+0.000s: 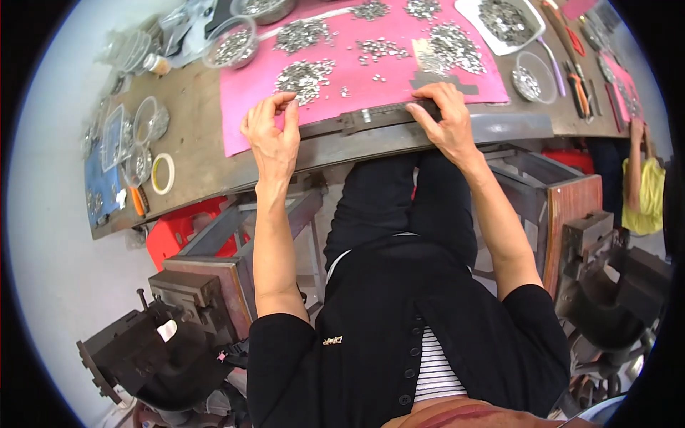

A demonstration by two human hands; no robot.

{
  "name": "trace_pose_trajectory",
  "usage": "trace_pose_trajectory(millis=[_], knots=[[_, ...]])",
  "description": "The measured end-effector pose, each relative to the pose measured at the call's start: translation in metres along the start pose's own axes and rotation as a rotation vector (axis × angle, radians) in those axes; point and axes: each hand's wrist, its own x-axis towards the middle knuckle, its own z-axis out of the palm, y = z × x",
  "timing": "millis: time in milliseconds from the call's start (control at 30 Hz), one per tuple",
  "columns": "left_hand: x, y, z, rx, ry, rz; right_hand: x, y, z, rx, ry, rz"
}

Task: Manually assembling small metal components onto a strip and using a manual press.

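At the bench edge, my left hand (275, 139) has its thumb and forefinger drawn together in a pinch. Anything between those fingertips is too small to make out. Just beyond it lies a heap of small shiny metal pieces (305, 80) on a pink sheet (246, 114). My right hand (448, 121) reaches over the right end of a dark, narrow metal bar (389, 113), thumb and forefinger apart. A small bright piece (367, 115) sits on the bar between my hands. Grey tape strips (449, 83) lie beyond my right fingertips.
More heaps of metal pieces (457, 50) cover the sheet. Plastic bowls (232, 44) and a white tray (467, 8) stand around it. Pliers (579, 93) lie at right, a tape roll (163, 174) at left. A person in yellow (643, 192) works at far right.
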Motion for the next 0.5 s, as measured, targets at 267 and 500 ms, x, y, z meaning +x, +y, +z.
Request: trace_pose_trajectory(millis=[267,500], knots=[[-0.002,-0.011,-0.013,0.216,-0.202,-0.037,0.001,-0.002,-0.001,-0.067,0.009,-0.035],[0.007,-0.011,-0.011,0.257,-0.244,0.015,-0.006,0.003,-0.004,-0.023,0.092,0.020]])
